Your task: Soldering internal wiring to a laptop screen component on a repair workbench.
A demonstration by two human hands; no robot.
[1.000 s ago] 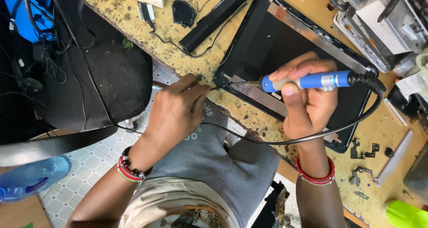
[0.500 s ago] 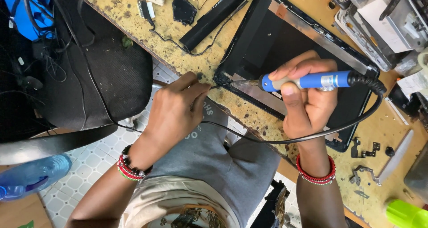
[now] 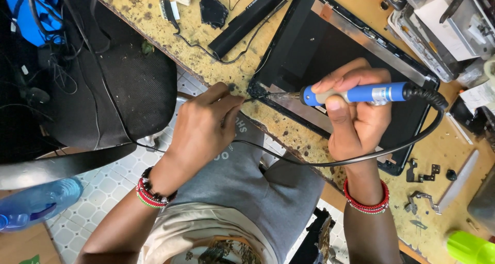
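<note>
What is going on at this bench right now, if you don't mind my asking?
A person is soldering at the corner of a dark laptop lid panel lying on a stained workbench. The right hand grips a blue soldering iron, tip at the panel's corner. The left hand pinches a thin wire against the same spot. Loose hinge brackets lie to the side.

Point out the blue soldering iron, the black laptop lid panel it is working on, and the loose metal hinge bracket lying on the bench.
blue soldering iron (image 3: 361, 94), head view, on its blue handle.
black laptop lid panel (image 3: 330, 52), head view, on its bare dark inner face.
metal hinge bracket (image 3: 422, 172), head view, on its dark arm.
</note>
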